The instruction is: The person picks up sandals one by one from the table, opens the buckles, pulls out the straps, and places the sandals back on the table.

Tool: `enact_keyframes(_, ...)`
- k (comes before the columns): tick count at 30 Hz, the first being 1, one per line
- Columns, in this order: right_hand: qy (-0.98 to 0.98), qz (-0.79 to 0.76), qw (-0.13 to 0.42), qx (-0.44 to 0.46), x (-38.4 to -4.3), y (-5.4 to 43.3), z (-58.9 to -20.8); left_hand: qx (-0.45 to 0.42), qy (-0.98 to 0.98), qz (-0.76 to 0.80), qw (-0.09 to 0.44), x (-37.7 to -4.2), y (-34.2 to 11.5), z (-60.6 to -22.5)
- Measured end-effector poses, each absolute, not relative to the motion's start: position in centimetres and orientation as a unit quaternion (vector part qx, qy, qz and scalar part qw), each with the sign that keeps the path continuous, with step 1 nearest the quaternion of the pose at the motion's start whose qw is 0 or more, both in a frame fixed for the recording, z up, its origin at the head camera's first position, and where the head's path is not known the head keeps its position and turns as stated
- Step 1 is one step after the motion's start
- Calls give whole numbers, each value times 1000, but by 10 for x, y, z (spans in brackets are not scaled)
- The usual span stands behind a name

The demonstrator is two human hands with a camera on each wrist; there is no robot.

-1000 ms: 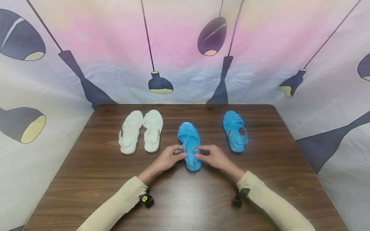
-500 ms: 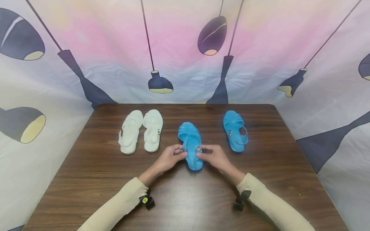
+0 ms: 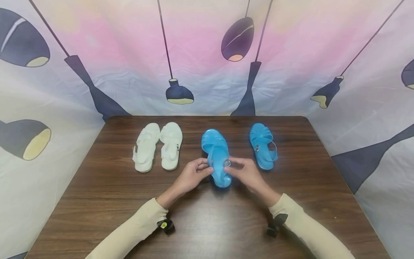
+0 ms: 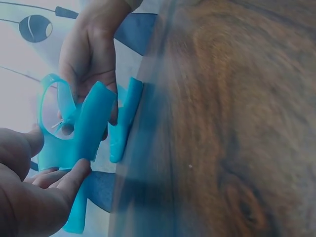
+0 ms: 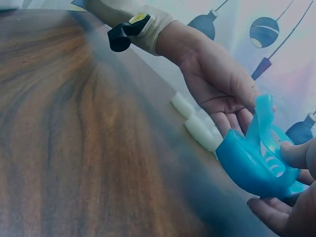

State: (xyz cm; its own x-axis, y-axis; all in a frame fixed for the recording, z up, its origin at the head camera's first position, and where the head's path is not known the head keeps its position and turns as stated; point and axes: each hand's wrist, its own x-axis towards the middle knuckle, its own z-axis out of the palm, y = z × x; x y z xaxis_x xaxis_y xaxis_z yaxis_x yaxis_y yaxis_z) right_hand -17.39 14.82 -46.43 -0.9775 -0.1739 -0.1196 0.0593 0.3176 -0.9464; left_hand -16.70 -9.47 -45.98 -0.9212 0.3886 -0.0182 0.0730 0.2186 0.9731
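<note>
Both hands hold a blue jelly sandal [image 3: 220, 154] in the middle of the table, toe pointing away. My left hand [image 3: 191, 175] grips its left side, thumb above and fingers below the sole in the left wrist view. On the other side my right hand [image 3: 248, 175] pinches the edge near the metal buckle [image 3: 227, 163]. Fingers [image 5: 270, 213] of the right hand reach under the sole in the right wrist view, and the sandal looks raised off the wood. Its heel strap [image 5: 264, 111] stands up in a loop.
A second blue sandal [image 3: 262, 145] lies at the back right, its strap out to the side. Two white sandals [image 3: 171, 145] lie side by side at the back left. The brown wooden table [image 3: 207, 223] meets a printed cloth backdrop [image 3: 207, 54].
Both hands have carried the blue sandal slightly to the right and away from me, still holding it from both sides. The other sandals have stayed in place.
</note>
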Motion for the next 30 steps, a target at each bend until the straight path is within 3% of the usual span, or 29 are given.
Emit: enact_keyframes(30,793,-608,28,1,-168,219,-421,240,725,633,127,-183,-25,-437)
